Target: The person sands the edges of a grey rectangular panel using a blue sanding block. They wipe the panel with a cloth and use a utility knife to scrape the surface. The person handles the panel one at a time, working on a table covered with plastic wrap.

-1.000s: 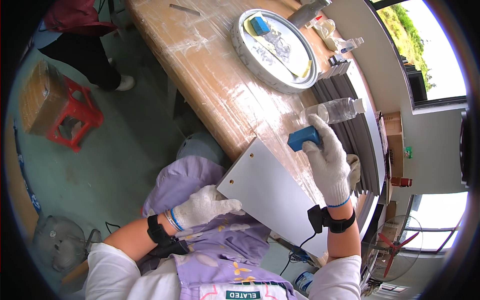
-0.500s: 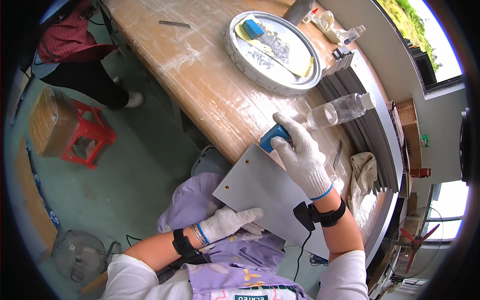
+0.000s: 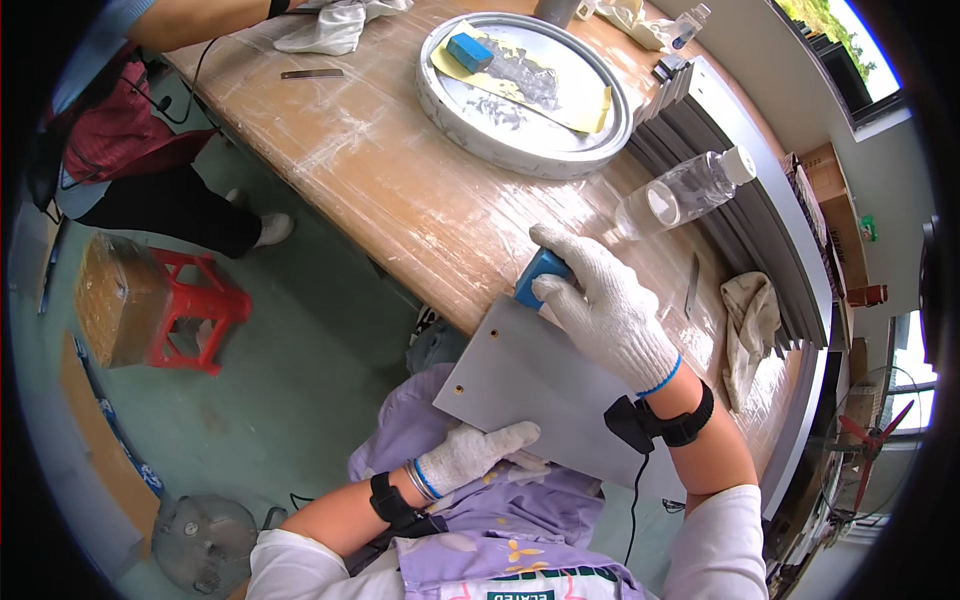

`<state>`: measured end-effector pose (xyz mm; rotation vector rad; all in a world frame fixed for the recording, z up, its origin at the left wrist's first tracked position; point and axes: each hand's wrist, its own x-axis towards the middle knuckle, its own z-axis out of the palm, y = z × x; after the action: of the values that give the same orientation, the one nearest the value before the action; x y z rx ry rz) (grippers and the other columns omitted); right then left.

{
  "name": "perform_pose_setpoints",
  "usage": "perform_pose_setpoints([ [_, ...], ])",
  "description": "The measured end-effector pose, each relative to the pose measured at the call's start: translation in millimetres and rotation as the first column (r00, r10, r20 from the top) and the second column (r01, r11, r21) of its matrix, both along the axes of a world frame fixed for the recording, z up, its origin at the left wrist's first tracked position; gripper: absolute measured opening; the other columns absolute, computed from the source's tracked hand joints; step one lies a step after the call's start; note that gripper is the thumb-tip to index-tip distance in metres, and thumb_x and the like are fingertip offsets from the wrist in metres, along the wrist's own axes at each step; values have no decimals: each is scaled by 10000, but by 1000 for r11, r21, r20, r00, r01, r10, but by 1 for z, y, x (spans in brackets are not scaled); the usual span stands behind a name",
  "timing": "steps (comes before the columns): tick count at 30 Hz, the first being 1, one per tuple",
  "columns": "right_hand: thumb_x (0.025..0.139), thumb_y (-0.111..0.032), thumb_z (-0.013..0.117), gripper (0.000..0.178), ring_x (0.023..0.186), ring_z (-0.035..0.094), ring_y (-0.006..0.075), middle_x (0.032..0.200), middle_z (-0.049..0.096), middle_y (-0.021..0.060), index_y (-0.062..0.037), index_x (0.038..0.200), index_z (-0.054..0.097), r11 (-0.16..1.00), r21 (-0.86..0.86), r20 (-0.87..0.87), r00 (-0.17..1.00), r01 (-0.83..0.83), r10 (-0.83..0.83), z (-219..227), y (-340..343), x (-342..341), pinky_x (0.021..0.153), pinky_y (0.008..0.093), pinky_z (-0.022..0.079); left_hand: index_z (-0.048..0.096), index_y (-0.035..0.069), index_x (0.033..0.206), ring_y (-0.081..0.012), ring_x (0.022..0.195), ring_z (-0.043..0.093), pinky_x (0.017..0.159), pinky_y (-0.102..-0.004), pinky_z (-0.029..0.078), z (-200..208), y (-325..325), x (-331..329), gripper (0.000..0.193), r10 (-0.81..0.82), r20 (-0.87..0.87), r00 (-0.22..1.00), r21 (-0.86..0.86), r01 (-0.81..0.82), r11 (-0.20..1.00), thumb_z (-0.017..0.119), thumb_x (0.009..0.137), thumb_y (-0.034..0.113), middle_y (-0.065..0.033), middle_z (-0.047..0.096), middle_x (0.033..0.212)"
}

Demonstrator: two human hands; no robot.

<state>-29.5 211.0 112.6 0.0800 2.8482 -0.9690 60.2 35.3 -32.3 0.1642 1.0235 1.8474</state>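
Observation:
A flat grey panel (image 3: pixel 540 395) with two small brass-coloured holes near its left end lies over the table's near edge and my lap. My left hand (image 3: pixel 470 455), in a white knit glove, holds its near edge, thumb on top and fingers underneath, partly hidden. At the far edge, close to the far left corner, my right hand (image 3: pixel 610 310), gloved too, grips a blue block (image 3: pixel 541 276) between thumb and fingers. The block rests against that edge; its underside is hidden.
On the wooden table (image 3: pixel 390 190) stand a round white lid (image 3: pixel 425 95) bearing another blue block (image 3: pixel 469 52), a clear bottle (image 3: pixel 690 190), a thin metal strip (image 3: pixel 692 285), a rag (image 3: pixel 748 330) and stacked grey panels (image 3: pixel 745 165). A co-worker's arm (image 3: pixel 205 22) reaches in; a red stool (image 3: pixel 200 312) stands left.
The whole view has shifted. A co-worker's arm and a white cloth now show at the upper left. My right hand and the blue block sit slightly nearer the panel's corner; my left hand keeps its hold.

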Motion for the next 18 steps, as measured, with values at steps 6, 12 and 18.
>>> perform_pose_setpoints([
  [6,886,-221,591,429,1084,596,346,1148,613,154,-120,1300,548,998,63,5,1000,-22,22,-2,16,14,903,416,479,531,-60,1215,-273,988,658,833,-350,552,13,-2,-3,327,-90,286,954,103,63,993,490,992,176,-197,630,1131],
  [12,867,-186,606,440,1019,616,328,1098,625,122,-144,1302,551,963,244,156,975,118,-159,19,69,83,876,413,485,507,-51,1236,-240,991,652,863,-372,559,-7,-2,7,289,-48,389,920,214,-40,976,514,987,95,-161,626,1111],
  [18,882,-241,592,430,1056,592,357,1102,609,148,-125,1293,538,969,142,46,976,203,-211,16,63,86,900,445,474,471,-67,1272,-322,1000,641,881,-471,540,18,5,-3,387,-107,327,939,257,21,966,462,1000,208,-206,613,1121],
])
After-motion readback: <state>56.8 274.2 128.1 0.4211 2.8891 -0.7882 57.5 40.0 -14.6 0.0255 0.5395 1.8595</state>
